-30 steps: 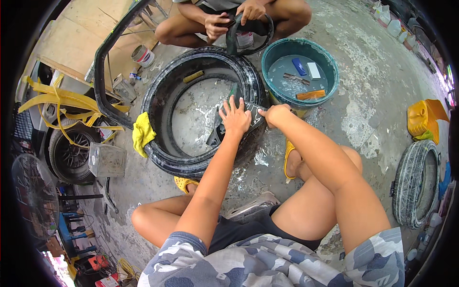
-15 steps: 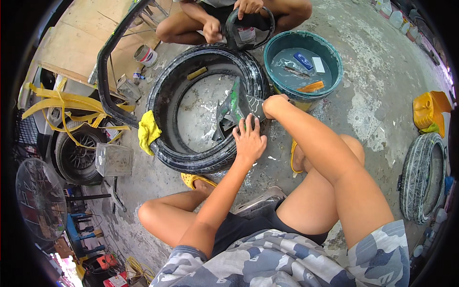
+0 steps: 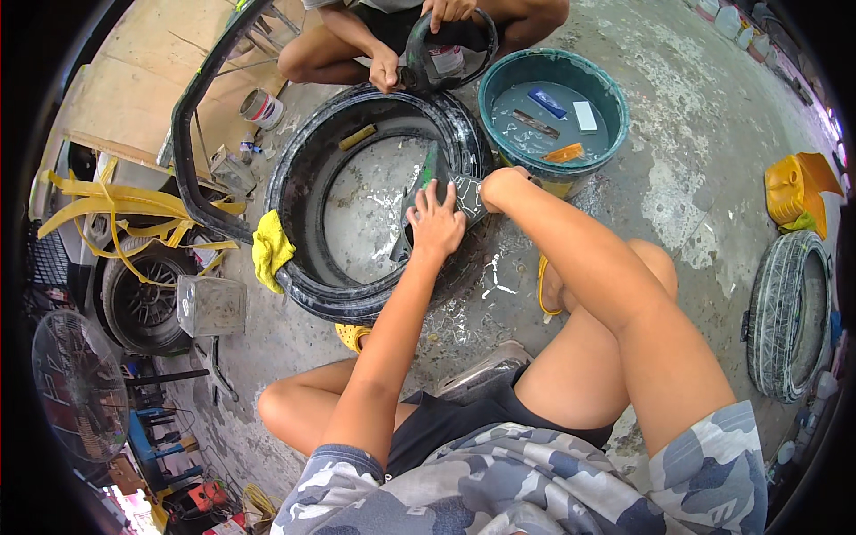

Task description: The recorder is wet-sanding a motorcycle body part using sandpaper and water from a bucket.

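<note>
A dark motorcycle-type plastic panel [image 3: 469, 191] with a green patch rests on the right side of a tyre [image 3: 312, 297] lying flat on the floor. White marks run over its surface. My left hand [image 3: 436, 223] lies on the panel with fingers spread. Beside the panel's right end is my right hand [image 3: 505, 187], its fingers curled; what they grip is hidden from view. Close to it stands a teal basin [image 3: 618, 147] of cloudy water, holding a blue brush-like item [image 3: 547, 102], a white block [image 3: 584, 116] and an orange piece [image 3: 563, 153].
Across the tyre, another person's hands [image 3: 384, 69] hold a black curved part [image 3: 419, 53]. A yellow cloth [image 3: 271, 250] hangs on the tyre's left rim. Left are a clear box [image 3: 211, 305], a wheel [image 3: 147, 294] and a fan [image 3: 80, 383]. Another tyre [image 3: 760, 321] and yellow jug [image 3: 789, 201] stand right.
My left hand has slid farther up the panel. The panel has turned, showing more of its white-marked face. My right hand stays at its right end. The other person's hand has shifted slightly.
</note>
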A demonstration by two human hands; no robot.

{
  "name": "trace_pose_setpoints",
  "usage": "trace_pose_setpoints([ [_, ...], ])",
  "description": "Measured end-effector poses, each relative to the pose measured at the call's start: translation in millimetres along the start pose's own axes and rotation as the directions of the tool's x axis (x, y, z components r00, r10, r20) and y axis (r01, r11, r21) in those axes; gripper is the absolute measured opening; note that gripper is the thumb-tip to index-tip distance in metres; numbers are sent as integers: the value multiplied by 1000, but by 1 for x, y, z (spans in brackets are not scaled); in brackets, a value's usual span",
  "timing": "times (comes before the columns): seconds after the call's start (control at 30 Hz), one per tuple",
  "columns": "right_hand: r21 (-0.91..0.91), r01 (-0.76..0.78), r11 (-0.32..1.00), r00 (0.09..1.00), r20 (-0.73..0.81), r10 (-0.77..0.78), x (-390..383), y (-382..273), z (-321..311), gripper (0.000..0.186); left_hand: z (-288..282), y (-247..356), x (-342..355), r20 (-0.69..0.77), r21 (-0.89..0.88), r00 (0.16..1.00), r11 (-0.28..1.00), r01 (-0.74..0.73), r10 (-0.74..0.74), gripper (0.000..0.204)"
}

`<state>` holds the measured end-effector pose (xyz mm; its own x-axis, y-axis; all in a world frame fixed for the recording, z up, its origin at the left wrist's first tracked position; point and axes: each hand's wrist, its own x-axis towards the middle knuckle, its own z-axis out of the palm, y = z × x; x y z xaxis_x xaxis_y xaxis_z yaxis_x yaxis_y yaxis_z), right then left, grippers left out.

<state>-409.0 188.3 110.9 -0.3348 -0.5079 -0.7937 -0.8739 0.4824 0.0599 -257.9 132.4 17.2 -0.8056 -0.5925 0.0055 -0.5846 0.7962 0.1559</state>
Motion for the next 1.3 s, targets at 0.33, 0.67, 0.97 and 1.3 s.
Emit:
trace_pose_setpoints([
  [0.33, 21, -28, 999, 1000, 8, 28, 15, 10, 7, 37, -12, 24, -53, -51, 65, 988, 987, -145, 149, 58],
  [0.67, 3, -56, 998, 998, 41, 56, 25, 8, 14, 39, 8, 27, -10, -154, 194, 981, 977, -86, 117, 63],
  [0.97, 119, -14, 993, 999, 51, 8, 21, 15, 11, 42, 1, 29, -42, -148, 125, 980, 985, -117, 135, 65],
  [1.3, 133, 87, 987, 985, -159, -65, 10, 24, 32, 42, -42, -14, -19, -39, -348, 988, 925, -154, 149, 65],
])
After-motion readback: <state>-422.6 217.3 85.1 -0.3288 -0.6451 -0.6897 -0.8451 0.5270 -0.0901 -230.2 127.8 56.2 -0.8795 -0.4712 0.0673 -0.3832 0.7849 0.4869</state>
